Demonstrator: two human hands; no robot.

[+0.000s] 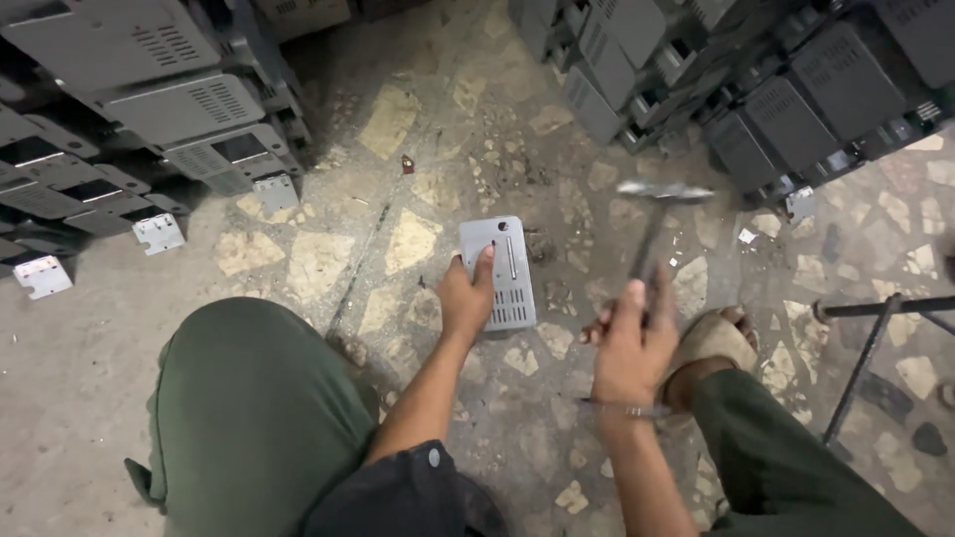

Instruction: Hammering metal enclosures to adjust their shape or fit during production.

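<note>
A flat grey perforated metal plate (pixel 498 273) is pinned to the floor by the left hand (pixel 466 298); a blurred metal-headed hammer (pixel 657 214) is gripped in the closed right hand (pixel 630 343).

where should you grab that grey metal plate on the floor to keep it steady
Pin the grey plate by its plain left long edge, coming from the near left as the left hand does. It lies flat; the slot and vents lie right, where the right hand holds the hammer.

A grey vented metal plate (pixel 498 272) lies flat on the floor, centre; a blurred hammer (pixel 652 224) is raised right of it.
</note>
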